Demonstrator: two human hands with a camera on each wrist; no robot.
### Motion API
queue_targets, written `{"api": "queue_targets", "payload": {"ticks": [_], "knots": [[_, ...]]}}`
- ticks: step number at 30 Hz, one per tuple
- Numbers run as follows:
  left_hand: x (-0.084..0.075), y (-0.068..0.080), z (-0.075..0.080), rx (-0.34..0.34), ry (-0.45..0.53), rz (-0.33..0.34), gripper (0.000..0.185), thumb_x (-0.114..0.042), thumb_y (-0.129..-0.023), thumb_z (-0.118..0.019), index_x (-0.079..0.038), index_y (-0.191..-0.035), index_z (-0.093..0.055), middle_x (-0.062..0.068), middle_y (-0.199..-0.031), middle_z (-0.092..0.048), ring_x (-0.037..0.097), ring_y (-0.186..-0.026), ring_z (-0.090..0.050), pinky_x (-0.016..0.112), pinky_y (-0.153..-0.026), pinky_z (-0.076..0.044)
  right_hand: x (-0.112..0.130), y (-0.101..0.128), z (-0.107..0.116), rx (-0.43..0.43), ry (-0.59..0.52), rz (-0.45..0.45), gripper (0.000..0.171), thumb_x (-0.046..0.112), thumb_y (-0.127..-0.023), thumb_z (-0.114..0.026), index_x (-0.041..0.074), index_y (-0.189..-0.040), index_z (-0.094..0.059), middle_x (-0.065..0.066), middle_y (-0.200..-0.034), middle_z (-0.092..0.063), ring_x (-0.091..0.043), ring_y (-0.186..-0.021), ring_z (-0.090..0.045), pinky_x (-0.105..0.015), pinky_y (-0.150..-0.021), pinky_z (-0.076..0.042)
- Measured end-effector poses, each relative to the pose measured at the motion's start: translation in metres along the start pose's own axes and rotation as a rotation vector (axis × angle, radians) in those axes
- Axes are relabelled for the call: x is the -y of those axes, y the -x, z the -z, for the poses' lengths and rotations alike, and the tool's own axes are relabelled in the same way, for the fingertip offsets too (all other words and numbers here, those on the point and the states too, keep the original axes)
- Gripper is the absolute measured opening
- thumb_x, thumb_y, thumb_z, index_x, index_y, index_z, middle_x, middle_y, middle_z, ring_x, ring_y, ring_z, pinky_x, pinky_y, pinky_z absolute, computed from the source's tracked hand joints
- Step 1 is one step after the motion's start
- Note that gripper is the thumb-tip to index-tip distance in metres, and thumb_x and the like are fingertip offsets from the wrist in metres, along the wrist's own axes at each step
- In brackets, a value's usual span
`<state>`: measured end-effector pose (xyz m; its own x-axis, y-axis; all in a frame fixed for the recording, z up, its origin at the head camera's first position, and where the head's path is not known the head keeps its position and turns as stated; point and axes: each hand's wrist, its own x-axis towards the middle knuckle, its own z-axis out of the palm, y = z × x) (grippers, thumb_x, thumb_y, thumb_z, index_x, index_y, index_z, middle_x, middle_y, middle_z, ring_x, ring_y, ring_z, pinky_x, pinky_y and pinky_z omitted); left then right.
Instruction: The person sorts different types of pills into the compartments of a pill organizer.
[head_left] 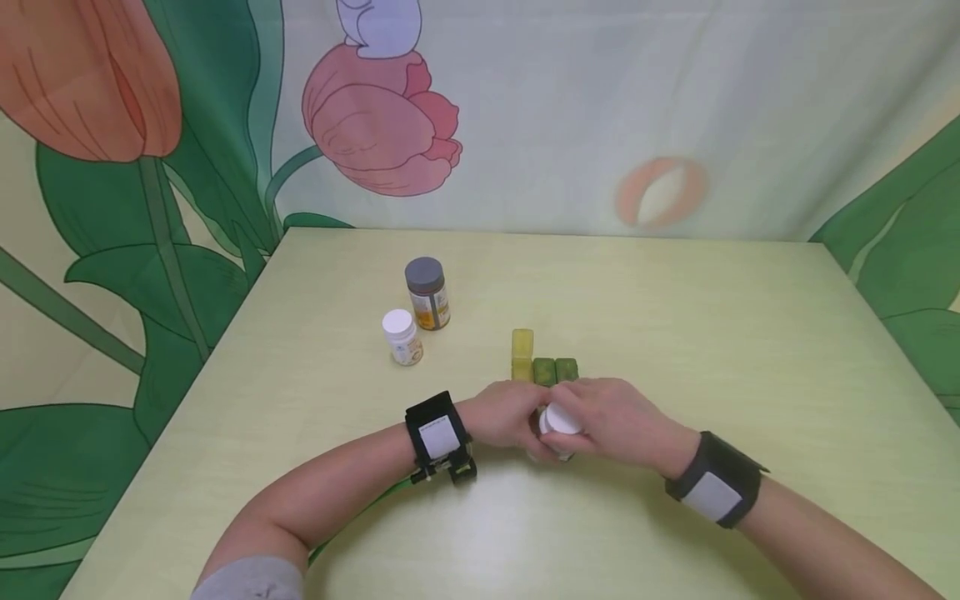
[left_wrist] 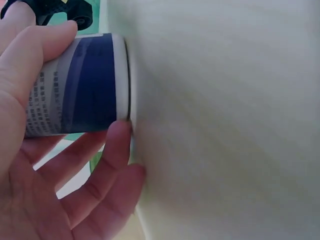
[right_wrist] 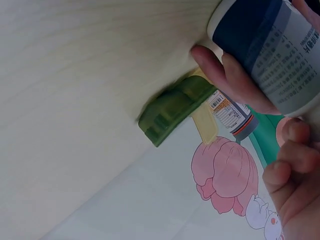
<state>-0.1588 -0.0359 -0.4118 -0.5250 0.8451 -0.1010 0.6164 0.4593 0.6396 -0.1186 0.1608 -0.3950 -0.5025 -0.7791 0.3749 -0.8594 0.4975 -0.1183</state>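
A white pill bottle (left_wrist: 92, 82) with a dark blue band on its label stands on the table between both hands. My left hand (head_left: 506, 412) holds the bottle's side, thumb on one side and fingers on the other. From above, my right hand (head_left: 618, 421) grips the white cap (head_left: 561, 419) between thumb and fingers. Just behind the hands lies a pill organizer (right_wrist: 172, 107) with green compartments and a yellow one. The yellow lid (head_left: 522, 343) is raised; the green lids in sight are down. The hands hide part of the organizer in the head view.
Further back on the left are a small white bottle (head_left: 402, 337) and a brown jar with a grey lid (head_left: 428, 293). The pale table (head_left: 712, 317) reaches back to a flower-printed curtain (head_left: 555, 125). Each wrist wears a black strap.
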Motion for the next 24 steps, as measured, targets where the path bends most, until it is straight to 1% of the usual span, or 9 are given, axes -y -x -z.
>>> {"api": "queue_targets", "payload": {"ticks": [4,7,11,12,14,16,18,21,24], "knots": [[0.0,0.0,0.003,0.021,-0.007,-0.011,0.046,-0.03,-0.072,-0.087,-0.017,-0.11,-0.064,-0.013,-0.089,-0.06,0.004,-0.077,-0.055,0.02,-0.066,-0.045,0.0,0.002,0.002,0.031,0.018,-0.003,0.039,0.045,-0.094,-0.06,0.01,-0.112,-0.056,0.003,-0.086,-0.057,-0.01,-0.067,-0.05,-0.025,-0.057,-0.044],[-0.001,0.0,0.003,0.021,-0.019,-0.015,0.048,-0.029,-0.072,-0.088,-0.015,-0.111,-0.065,-0.011,-0.095,-0.064,0.003,-0.082,-0.056,0.019,-0.071,-0.044,-0.002,0.006,0.004,0.027,0.001,-0.099,0.05,0.049,-0.085,-0.069,0.011,-0.115,-0.057,0.004,-0.085,-0.057,-0.009,-0.069,-0.05,-0.025,-0.056,-0.043],[-0.001,0.0,0.001,0.009,-0.051,-0.02,0.048,-0.028,-0.071,-0.088,-0.013,-0.11,-0.065,-0.008,-0.102,-0.066,0.002,-0.088,-0.056,0.019,-0.077,-0.043,-0.008,0.016,0.006,0.016,-0.042,-0.264,0.072,0.062,-0.073,-0.075,0.011,-0.121,-0.056,0.006,-0.084,-0.055,-0.006,-0.064,-0.045,-0.022,-0.052,-0.037],[-0.001,0.0,0.0,0.008,-0.051,-0.021,0.048,-0.028,-0.071,-0.088,-0.013,-0.111,-0.066,-0.008,-0.103,-0.066,0.002,-0.088,-0.056,0.019,-0.078,-0.043,-0.01,0.019,0.007,0.017,-0.05,-0.291,0.076,0.063,-0.071,-0.075,0.012,-0.123,-0.055,0.006,-0.085,-0.055,-0.006,-0.063,-0.044,-0.022,-0.052,-0.036],[0.0,0.0,-0.001,0.006,-0.055,-0.019,0.048,-0.028,-0.071,-0.088,-0.014,-0.111,-0.066,-0.008,-0.103,-0.066,0.002,-0.089,-0.056,0.019,-0.078,-0.044,-0.012,0.023,0.008,0.014,-0.074,-0.321,0.077,0.063,-0.071,-0.076,0.013,-0.126,-0.054,0.005,-0.089,-0.056,-0.007,-0.065,-0.047,-0.023,-0.053,-0.038],[0.001,0.0,-0.001,0.005,-0.056,-0.018,0.049,-0.029,-0.071,-0.088,-0.014,-0.112,-0.065,-0.007,-0.104,-0.067,0.002,-0.089,-0.057,0.02,-0.079,-0.044,-0.012,0.026,0.01,0.004,-0.133,-0.333,0.073,0.056,-0.074,-0.078,0.013,-0.126,-0.054,0.002,-0.097,-0.058,-0.01,-0.075,-0.052,-0.026,-0.058,-0.043],[0.0,0.0,-0.001,0.007,-0.05,-0.015,0.051,-0.03,-0.071,-0.088,-0.014,-0.114,-0.065,-0.007,-0.106,-0.067,0.002,-0.091,-0.057,0.021,-0.079,-0.044,-0.009,0.029,0.012,-0.011,-0.234,-0.335,0.064,0.045,-0.077,-0.08,0.013,-0.126,-0.055,0.003,-0.104,-0.059,-0.012,-0.088,-0.055,-0.031,-0.068,-0.048],[0.0,0.001,0.0,0.006,-0.04,-0.014,0.056,-0.03,-0.071,-0.088,-0.014,-0.119,-0.065,-0.008,-0.11,-0.066,0.002,-0.094,-0.057,0.021,-0.081,-0.044,-0.002,0.032,0.014,-0.042,-0.392,-0.288,0.056,0.023,-0.081,-0.081,0.009,-0.128,-0.054,0.005,-0.113,-0.058,-0.013,-0.102,-0.053,-0.037,-0.08,-0.049],[0.0,0.001,0.001,-0.002,-0.029,-0.014,0.061,-0.031,-0.07,-0.088,-0.014,-0.124,-0.063,-0.009,-0.11,-0.066,0.002,-0.095,-0.057,0.022,-0.082,-0.044,0.004,0.032,0.013,-0.068,-0.466,-0.225,0.057,0.01,-0.081,-0.078,0.005,-0.131,-0.051,0.005,-0.121,-0.056,-0.015,-0.109,-0.053,-0.04,-0.086,-0.047]]}}
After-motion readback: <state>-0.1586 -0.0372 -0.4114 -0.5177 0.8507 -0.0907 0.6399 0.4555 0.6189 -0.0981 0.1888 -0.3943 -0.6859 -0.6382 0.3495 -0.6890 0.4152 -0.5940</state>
